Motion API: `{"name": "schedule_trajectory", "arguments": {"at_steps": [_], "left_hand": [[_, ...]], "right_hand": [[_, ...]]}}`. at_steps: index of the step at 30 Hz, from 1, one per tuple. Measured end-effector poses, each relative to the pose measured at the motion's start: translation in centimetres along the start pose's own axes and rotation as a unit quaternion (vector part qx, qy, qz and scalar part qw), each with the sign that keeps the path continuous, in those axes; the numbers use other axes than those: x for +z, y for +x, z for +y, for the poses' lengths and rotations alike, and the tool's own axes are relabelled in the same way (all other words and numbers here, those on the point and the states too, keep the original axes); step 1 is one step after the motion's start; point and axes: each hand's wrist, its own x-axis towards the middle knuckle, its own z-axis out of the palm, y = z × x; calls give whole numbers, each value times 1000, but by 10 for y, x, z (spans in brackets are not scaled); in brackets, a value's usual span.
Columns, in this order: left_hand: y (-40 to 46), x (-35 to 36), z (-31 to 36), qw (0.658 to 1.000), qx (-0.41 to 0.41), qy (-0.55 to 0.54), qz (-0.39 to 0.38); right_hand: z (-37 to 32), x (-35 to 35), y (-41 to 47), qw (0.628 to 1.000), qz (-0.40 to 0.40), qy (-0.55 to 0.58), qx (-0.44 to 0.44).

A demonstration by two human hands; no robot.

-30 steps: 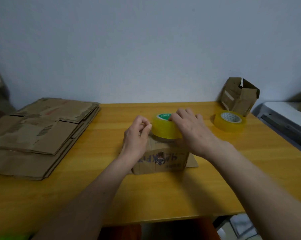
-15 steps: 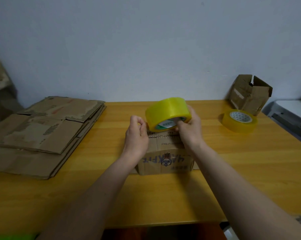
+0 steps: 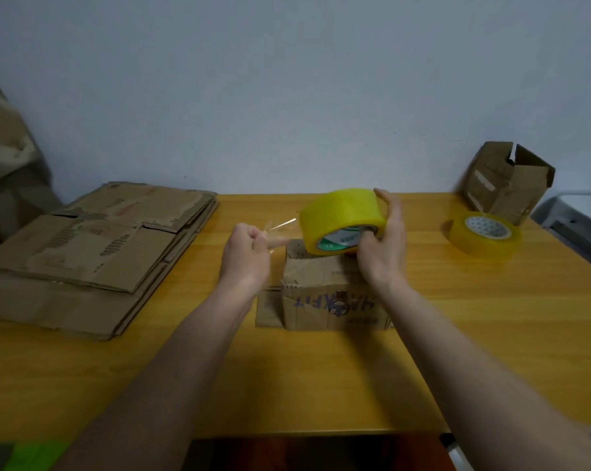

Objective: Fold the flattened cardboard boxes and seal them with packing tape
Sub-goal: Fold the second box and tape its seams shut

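- The roll [image 3: 343, 220] has been lifted off the box [image 3: 324, 294] and is gripped by the right hand [image 3: 384, 246].
- A clear strip [image 3: 282, 229], pinched in the left hand [image 3: 248, 253] fingers, has been drawn out; sealing can begin.

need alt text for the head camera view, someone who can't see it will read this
A person's right hand holds a yellow tape roll above a small folded cardboard box while the left hand pinches and pulls out the clear tape end. On the wooden table, flattened boxes are stacked at left; a second tape roll and an open box sit at right.
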Motion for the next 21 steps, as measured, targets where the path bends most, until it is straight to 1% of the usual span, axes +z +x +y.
{"name": "schedule_trajectory", "arguments": {"at_steps": [2, 4, 7, 9, 16, 18, 21], "left_hand": [[1, -5, -3, 997, -37, -62, -24], [-1, -7, -4, 989, -92, -111, -21], [-2, -8, -4, 970, -160, -180, -29], [-2, -7, -1, 957, -185, -218, -46], [0, 6, 3, 926, -246, -285, -27], [0, 8, -1, 917, -253, -308, -19], [-1, 9, -7, 926, -226, -300, -26]], "right_hand": [[2, 4, 0, 1000, 0, 2, 1], [3, 6, 0, 1000, -2, 0, 4], [3, 9, 2, 1000, -19, -12, 14], [3, 10, 3, 999, -29, -28, 18], [3, 11, 1, 997, -47, -54, -1], [1, 11, 1, 997, -51, -56, 3], [1, 11, 1, 997, -56, -61, 11]]}}
